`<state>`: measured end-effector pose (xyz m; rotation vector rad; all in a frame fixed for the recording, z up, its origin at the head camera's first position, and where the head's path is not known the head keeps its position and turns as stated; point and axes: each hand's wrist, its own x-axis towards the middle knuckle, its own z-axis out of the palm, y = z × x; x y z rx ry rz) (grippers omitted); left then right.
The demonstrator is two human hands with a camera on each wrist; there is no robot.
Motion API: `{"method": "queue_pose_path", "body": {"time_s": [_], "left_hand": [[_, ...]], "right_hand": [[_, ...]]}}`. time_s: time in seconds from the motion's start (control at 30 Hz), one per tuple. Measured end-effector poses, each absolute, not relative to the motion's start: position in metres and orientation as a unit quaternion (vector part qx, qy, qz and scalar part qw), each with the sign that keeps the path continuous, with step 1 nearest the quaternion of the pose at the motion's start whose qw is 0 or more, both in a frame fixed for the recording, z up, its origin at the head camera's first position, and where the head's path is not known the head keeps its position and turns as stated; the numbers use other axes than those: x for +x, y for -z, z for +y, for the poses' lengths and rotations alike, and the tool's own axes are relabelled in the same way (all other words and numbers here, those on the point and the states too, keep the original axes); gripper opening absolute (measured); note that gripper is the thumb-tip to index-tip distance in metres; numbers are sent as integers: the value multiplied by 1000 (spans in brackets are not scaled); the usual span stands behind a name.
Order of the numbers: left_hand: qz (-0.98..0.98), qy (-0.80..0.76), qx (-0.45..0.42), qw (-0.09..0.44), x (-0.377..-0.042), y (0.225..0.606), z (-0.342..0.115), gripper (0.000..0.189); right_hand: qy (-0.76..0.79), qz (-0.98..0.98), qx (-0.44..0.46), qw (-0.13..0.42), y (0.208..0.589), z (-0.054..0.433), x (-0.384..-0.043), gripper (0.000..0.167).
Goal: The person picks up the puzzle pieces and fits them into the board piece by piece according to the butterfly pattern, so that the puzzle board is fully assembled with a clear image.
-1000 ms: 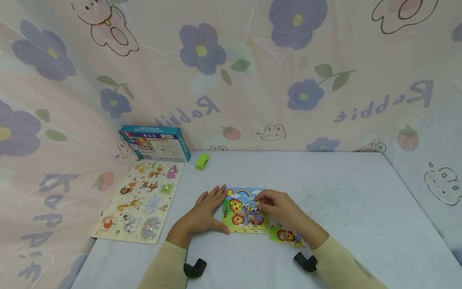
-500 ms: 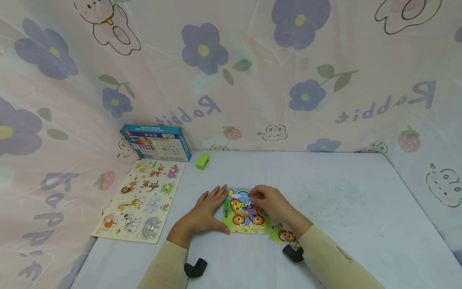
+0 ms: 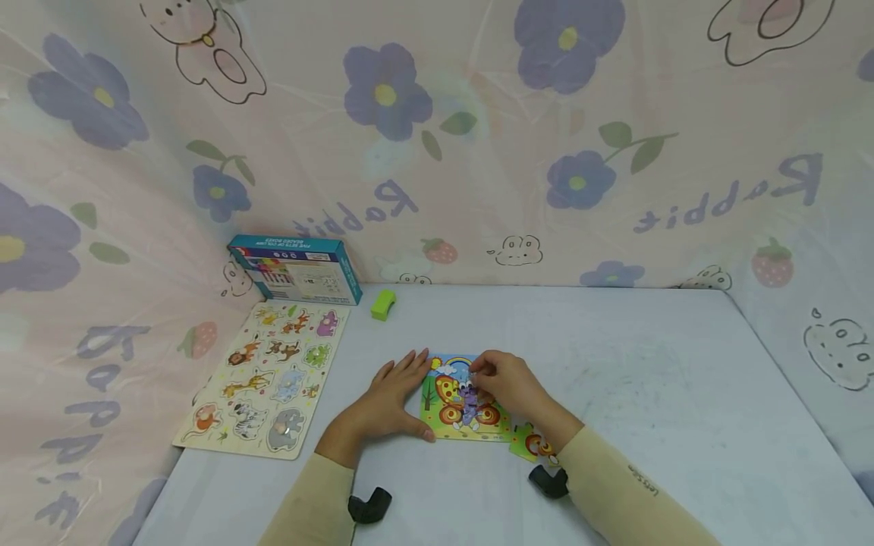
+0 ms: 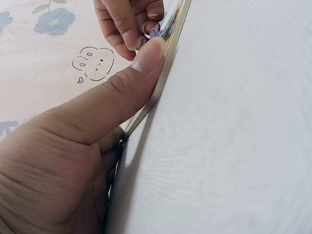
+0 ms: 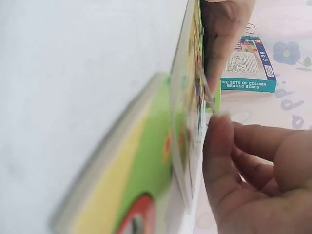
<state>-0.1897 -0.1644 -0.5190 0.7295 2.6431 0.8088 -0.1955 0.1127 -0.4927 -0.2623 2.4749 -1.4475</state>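
Note:
A small picture puzzle board (image 3: 444, 431) with a butterfly, rainbow and tree lies on the white table in the head view. My left hand (image 3: 382, 409) rests along its left side, fingers spread and fairly straight, thumb at the near edge. In the left wrist view the thumb (image 4: 122, 85) lies against the board's edge. My right hand (image 3: 515, 383) covers the upper right of the picture. Its thumb and index finger pinch a thin puzzle piece (image 5: 207, 92), seen edge-on and tilted against the board's face in the right wrist view. The piece's far side is hidden.
Loose puzzle pieces (image 3: 526, 442) lie at the board's near right corner, partly under the right forearm. An animal puzzle board (image 3: 262, 387) is at the left, with a blue box (image 3: 300, 273) behind it. A green block (image 3: 383, 305) stands beside the box.
My right hand has shifted left across the board with the puzzle piece, slightly upward at first, then barely moving. The forearm now covers more of the loose pieces. The left hand stays put.

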Motion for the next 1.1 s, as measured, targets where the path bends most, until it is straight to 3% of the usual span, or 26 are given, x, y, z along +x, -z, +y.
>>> {"method": "queue_pose_path", "body": {"time_s": [0.23, 0.4, 0.53, 0.63, 0.83, 1.1], "left_hand": [[915, -280, 255, 139, -190, 520, -164, 132], [916, -277, 256, 139, -190, 519, -164, 133], [916, -276, 256, 138, -189, 518, -164, 132], [916, -276, 256, 139, -189, 517, -164, 131], [914, -281, 254, 143, -190, 518, -165, 131], [915, -278, 260, 136, -190, 518, -164, 132]], "right_hand": [[402, 902, -134, 80, 482, 116, -190, 13], [298, 910, -279, 67, 477, 123, -177, 22], [193, 906, -370, 72, 477, 125, -166, 40], [138, 910, -382, 87, 479, 125, -160, 54], [98, 919, -368, 100, 480, 124, -154, 66], [212, 907, -339, 130, 477, 130, -155, 61]]}}
